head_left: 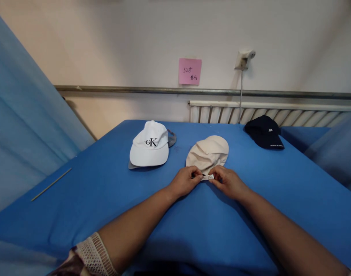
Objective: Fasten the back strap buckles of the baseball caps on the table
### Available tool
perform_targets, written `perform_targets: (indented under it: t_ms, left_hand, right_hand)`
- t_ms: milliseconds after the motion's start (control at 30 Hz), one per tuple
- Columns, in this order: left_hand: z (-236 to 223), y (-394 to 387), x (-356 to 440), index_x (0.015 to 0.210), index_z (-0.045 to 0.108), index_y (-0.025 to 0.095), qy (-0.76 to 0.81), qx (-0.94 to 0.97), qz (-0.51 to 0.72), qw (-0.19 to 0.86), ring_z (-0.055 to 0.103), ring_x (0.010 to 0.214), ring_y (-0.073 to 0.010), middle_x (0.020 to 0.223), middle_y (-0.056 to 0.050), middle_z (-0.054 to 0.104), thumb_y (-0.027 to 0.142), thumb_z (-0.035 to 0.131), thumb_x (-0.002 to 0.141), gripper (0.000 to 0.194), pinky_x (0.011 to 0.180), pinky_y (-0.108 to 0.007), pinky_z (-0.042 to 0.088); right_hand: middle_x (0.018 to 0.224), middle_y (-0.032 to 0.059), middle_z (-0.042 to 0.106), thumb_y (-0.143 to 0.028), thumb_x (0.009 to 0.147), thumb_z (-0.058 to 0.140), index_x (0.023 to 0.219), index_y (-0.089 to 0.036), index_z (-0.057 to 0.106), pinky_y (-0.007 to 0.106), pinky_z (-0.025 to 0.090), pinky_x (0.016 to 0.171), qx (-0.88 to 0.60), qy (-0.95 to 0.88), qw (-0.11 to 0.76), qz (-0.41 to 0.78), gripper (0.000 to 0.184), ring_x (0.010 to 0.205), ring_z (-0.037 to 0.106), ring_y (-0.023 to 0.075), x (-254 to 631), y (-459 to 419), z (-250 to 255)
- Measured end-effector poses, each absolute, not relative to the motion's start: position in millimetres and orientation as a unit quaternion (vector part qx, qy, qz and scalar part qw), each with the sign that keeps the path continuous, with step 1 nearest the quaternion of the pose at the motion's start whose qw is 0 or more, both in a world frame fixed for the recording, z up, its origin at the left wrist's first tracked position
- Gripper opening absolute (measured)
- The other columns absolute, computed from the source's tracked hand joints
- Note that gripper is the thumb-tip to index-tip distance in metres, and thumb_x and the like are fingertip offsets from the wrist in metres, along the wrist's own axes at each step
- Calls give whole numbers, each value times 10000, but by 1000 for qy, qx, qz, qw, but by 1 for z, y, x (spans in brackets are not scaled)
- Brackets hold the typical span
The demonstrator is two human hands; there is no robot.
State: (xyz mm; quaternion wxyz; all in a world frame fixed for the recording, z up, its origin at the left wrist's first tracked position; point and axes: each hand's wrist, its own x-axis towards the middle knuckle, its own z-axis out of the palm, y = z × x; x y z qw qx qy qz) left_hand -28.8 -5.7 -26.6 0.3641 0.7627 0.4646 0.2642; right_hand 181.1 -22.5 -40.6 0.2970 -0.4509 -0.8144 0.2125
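A beige cap [207,152] lies flattened on the blue-covered table [106,184], its back toward me. My left hand [186,180] and my right hand [227,181] both pinch the cap's light rear strap [207,177], one hand at each end, fingers curled closed. A white cap [149,145] with dark letters rests to the left of the beige one, on top of a grey cap whose edges show. A dark navy cap [264,132] sits at the table's far right.
A thin wooden stick [51,184] lies near the table's left edge. Blue cloth hangs at left and right. Behind the table are a metal rail [164,90], a radiator [267,114], a pink note [189,71] and a wall socket with a cord.
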Motion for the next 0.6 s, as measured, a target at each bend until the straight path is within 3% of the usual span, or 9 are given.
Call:
perform_targets:
  t_ms: [600]
  left_hand:
    - [-28,-5,-26,798,639,147,469,733,291,398,511,636,-116,715,7,621,339,578,804,202,592,-222,387]
  right_hand:
    - [758,-5,590,-250,848,572,974,-208,579,281,441,646,-459,-797,308,243,132,672,555,147,181,-23,-40]
